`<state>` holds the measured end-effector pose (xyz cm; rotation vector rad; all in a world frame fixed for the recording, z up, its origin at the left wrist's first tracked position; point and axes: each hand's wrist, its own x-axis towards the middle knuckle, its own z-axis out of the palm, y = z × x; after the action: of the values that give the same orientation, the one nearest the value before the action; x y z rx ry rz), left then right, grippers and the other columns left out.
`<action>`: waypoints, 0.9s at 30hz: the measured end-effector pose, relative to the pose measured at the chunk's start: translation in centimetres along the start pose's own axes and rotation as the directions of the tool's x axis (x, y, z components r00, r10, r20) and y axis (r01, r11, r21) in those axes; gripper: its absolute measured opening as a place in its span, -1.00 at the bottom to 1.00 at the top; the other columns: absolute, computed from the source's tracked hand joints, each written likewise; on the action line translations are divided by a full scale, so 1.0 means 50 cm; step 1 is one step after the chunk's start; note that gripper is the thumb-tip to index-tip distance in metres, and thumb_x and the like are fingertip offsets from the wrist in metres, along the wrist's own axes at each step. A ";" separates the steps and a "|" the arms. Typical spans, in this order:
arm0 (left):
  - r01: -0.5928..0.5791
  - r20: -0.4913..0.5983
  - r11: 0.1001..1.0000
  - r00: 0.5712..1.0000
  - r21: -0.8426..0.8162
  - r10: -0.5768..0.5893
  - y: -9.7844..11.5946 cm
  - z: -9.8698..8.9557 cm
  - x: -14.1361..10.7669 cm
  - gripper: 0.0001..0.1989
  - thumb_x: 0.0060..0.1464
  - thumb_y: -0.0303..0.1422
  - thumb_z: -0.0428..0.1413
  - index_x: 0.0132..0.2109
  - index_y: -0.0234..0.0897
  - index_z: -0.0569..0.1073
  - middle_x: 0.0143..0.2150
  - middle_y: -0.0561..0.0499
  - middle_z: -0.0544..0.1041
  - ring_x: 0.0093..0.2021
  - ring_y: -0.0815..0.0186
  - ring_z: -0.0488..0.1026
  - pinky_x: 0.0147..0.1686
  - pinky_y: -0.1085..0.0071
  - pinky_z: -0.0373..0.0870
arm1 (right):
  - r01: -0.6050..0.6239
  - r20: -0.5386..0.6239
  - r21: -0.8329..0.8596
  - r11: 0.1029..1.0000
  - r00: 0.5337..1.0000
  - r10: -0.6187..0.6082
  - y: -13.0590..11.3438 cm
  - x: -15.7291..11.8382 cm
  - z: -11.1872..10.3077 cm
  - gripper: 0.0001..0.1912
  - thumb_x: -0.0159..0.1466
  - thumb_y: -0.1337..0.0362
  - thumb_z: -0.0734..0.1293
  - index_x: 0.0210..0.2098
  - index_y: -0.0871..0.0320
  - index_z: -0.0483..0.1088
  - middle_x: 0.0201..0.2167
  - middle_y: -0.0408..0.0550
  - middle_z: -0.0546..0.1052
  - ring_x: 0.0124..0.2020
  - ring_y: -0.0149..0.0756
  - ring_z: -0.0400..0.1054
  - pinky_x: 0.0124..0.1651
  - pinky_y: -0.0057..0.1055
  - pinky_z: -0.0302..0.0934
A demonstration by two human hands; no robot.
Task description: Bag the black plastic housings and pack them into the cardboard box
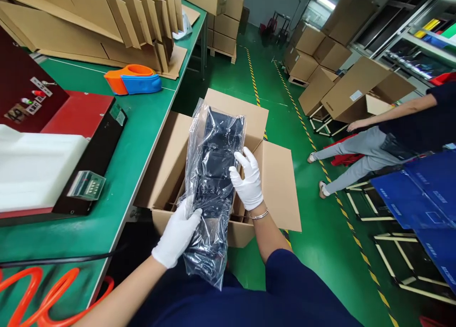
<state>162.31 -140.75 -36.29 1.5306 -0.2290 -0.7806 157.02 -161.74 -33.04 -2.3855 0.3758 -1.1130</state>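
Note:
A long black part in a clear plastic bag [219, 161] is held over an open cardboard box [281, 187]. My left hand [178, 232], in a white glove, grips the bag at its lower left side, thumb on top. At the bag's right edge is my right hand [247, 177], also white-gloved, its fingers spread and bent, the tips beside or touching the plastic. Loose plastic hangs below the part towards my body. Dividers show inside the box beneath the bag.
To the left, a green table [142, 113] bears a red and black machine [85, 113], an orange and blue tape dispenser [133, 80] and folded cardboard [85, 23]. An orange coiled hose [53, 294] lies near. A person [377, 137] stands at right beside blue crates [420, 199].

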 end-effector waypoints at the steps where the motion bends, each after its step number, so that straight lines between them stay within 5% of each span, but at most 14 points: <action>1: 0.007 -0.006 1.000 1.000 -0.009 -0.007 0.000 0.000 0.000 -0.30 0.00 -0.07 0.22 0.23 -0.31 0.37 0.31 -0.24 0.43 0.36 -0.10 0.30 0.43 0.02 0.11 | -0.014 0.020 -0.003 1.000 1.000 0.014 0.001 -0.001 -0.002 -0.59 0.43 0.13 0.26 0.22 0.08 0.41 0.32 0.14 0.32 0.34 -0.06 0.25 0.42 0.01 0.15; 5: 0.006 -0.011 0.999 1.000 -0.035 -0.006 0.007 0.001 0.004 -0.32 -0.01 -0.07 0.22 0.21 -0.31 0.37 0.30 -0.24 0.44 0.35 -0.11 0.31 0.42 0.00 0.10 | -0.047 0.053 0.042 0.998 0.998 0.045 -0.001 -0.017 -0.008 -0.63 0.45 0.15 0.22 0.17 0.06 0.46 0.32 0.10 0.34 0.34 -0.07 0.24 0.42 0.03 0.14; 10: -0.018 -0.014 0.999 1.000 -0.042 0.017 0.030 -0.001 0.006 -0.39 0.00 -0.09 0.20 0.15 -0.30 0.42 0.23 -0.18 0.51 0.30 -0.08 0.36 0.39 0.06 0.19 | 0.054 0.108 0.063 0.997 0.992 -0.060 -0.005 -0.038 -0.008 -0.68 0.44 0.17 0.23 0.04 0.03 0.56 0.24 0.05 0.43 0.33 -0.07 0.25 0.42 0.06 0.14; 19: -0.014 -0.042 0.992 0.999 -0.124 0.009 0.037 -0.008 0.017 -0.44 -0.04 -0.11 0.23 0.07 -0.32 0.44 0.12 -0.17 0.58 0.20 -0.05 0.46 0.31 0.00 0.29 | 0.125 0.227 0.180 0.976 0.960 -0.165 -0.006 -0.091 -0.023 -0.55 0.46 0.01 0.17 -0.24 0.03 0.65 0.12 0.01 0.56 0.29 -0.04 0.31 0.35 0.04 0.22; 21: -0.021 -0.061 0.993 0.998 -0.119 0.013 0.036 -0.011 0.018 -0.46 -0.04 -0.12 0.23 0.05 -0.31 0.44 0.10 -0.16 0.59 0.19 -0.05 0.47 0.30 -0.01 0.29 | 0.058 0.254 0.229 0.972 0.960 -0.117 -0.006 -0.097 -0.025 -0.51 0.45 -0.05 0.16 -0.24 0.03 0.65 0.11 0.01 0.56 0.29 -0.03 0.31 0.37 0.03 0.19; 24: -0.026 -0.067 0.995 0.998 -0.100 0.020 0.034 -0.014 0.019 -0.45 -0.03 -0.11 0.22 0.07 -0.30 0.44 0.09 -0.14 0.59 0.18 -0.03 0.47 0.30 -0.01 0.30 | -0.219 0.190 0.354 0.909 0.969 0.159 0.001 -0.092 -0.021 -0.53 0.46 -0.07 0.18 -0.02 0.06 0.59 0.19 0.04 0.51 0.30 -0.06 0.30 0.41 0.00 0.14; 27: -0.039 -0.064 0.998 0.997 -0.058 0.035 0.029 -0.014 0.020 -0.45 0.00 -0.11 0.19 0.10 -0.30 0.43 0.10 -0.13 0.59 0.18 -0.01 0.47 0.30 0.01 0.30 | -0.522 0.390 0.509 0.684 0.849 0.358 0.005 -0.094 -0.002 -0.37 0.34 -0.11 0.34 0.26 0.09 0.35 0.23 0.12 0.46 0.21 -0.10 0.39 0.34 -0.04 0.25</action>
<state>163.92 -141.00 -35.29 1.4881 -0.1857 -0.7032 153.98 -159.96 -36.15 -1.7001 0.4074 -0.5564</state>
